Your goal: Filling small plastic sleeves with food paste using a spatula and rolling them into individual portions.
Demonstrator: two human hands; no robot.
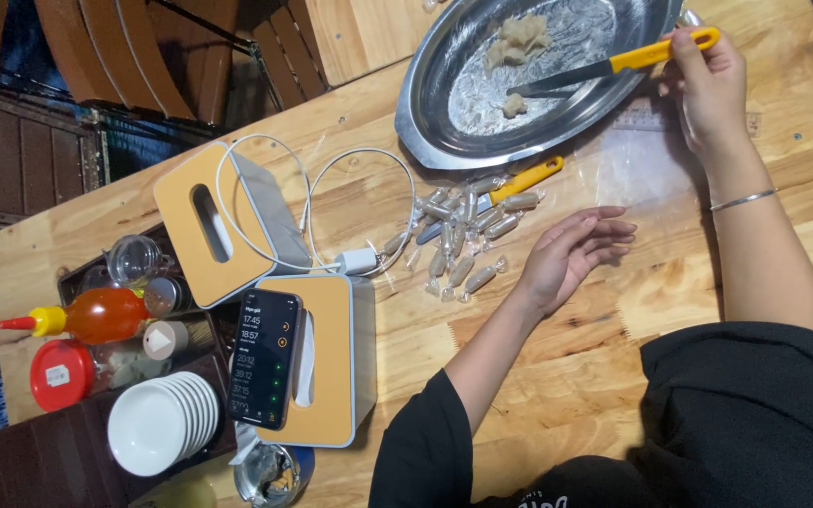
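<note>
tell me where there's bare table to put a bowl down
Bare wood lies between the left hand and the right forearm, and below the wrapped sweets beside the tissue box. It is crowded at the metal tray, where the right hand holds a yellow-handled tool, and around the sweets and white cable.

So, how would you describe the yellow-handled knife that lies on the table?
Find the oval metal tray on the wooden table. Just below its rim lies the knife, its blade among small clear-wrapped pieces. The other yellow-handled knife is held by the right hand over the tray; this one lies flat, untouched.
</note>
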